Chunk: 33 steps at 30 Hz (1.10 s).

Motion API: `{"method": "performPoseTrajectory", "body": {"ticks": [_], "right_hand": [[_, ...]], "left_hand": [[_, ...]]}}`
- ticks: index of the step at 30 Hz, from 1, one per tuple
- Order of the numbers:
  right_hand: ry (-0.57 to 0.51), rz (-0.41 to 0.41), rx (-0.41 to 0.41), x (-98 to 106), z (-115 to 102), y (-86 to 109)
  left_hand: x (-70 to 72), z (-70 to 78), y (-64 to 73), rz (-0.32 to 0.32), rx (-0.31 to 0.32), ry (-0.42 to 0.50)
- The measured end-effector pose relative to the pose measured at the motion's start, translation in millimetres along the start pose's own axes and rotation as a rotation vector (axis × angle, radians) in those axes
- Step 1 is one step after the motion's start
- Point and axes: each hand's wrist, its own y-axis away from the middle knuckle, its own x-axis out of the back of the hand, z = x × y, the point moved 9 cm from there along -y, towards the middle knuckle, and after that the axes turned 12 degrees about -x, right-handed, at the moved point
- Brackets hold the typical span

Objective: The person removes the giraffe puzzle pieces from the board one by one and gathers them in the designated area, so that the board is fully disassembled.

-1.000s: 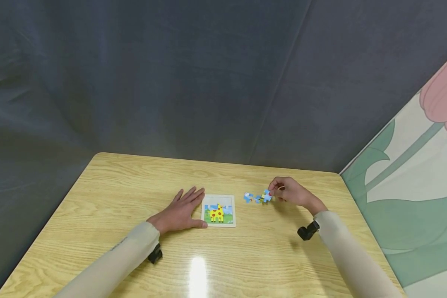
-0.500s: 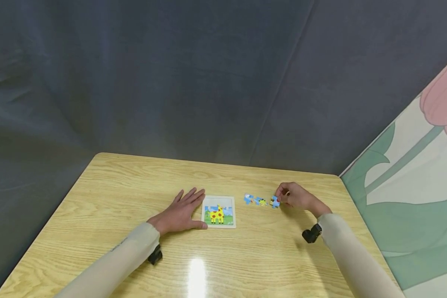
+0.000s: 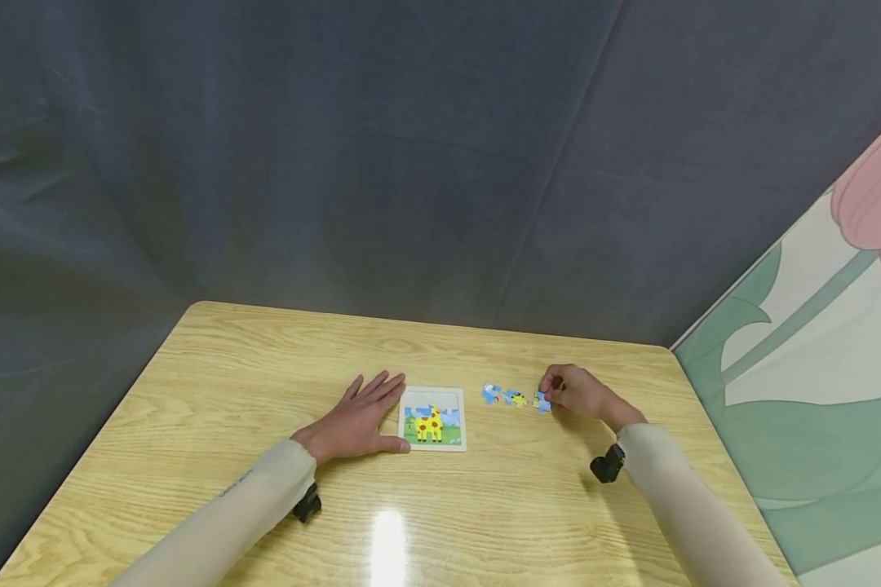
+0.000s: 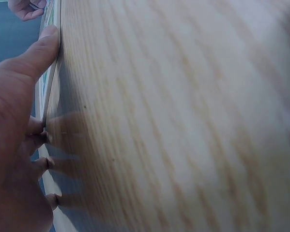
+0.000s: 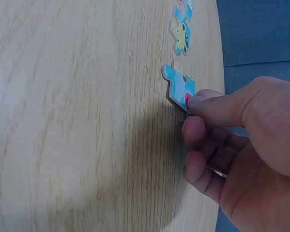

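A small white-rimmed puzzle tray (image 3: 464, 420) lies on the table, with a yellow giraffe picture (image 3: 429, 425) filling its lower part and a pale bare strip along its top. My left hand (image 3: 354, 420) lies with fingers spread at the tray's left edge, the thumb touching its lower corner. To the right, my right hand (image 3: 582, 393) pinches a blue jigsaw piece (image 5: 178, 87) with a red spot between thumb and finger, low over the table and slightly tilted. Left of it lie a blue and yellow jigsaw piece (image 3: 516, 399) and a mostly blue one (image 3: 491, 394).
The wooden table (image 3: 440, 505) runs back to a dark curtain (image 3: 352, 163). A flower-patterned cloth (image 3: 815, 391) hangs along the right side. Each wrist carries a small black camera.
My right hand has carried the pinched jigsaw piece right and down, away from the other two pieces, and it now sits lower and turned. The left hand stays at the tray.
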Motion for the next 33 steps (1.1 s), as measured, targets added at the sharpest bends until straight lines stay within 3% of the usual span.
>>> {"method": "performPoseTrajectory", "body": {"ticks": [12, 16, 23, 33], "right_hand": [[-0.061, 0.042, 0.039, -4, -11, -1.2], [-0.061, 0.042, 0.079, -12, -30, -1.6], [-0.069, -0.014, 0.138, -45, -74, -6.8], [0.004, -0.073, 0.237, -81, -137, -8.9]], "left_hand": [[0.5, -1.1, -0.9, 0.007, -0.007, -0.013], [-1.0, -2.4, -0.4, 0.004, 0.001, -0.015], [-1.3, -2.5, 0.1, 0.015, 0.002, -0.01], [-0.5, -1.9, -0.5, 0.01, 0.009, -0.015]]}}
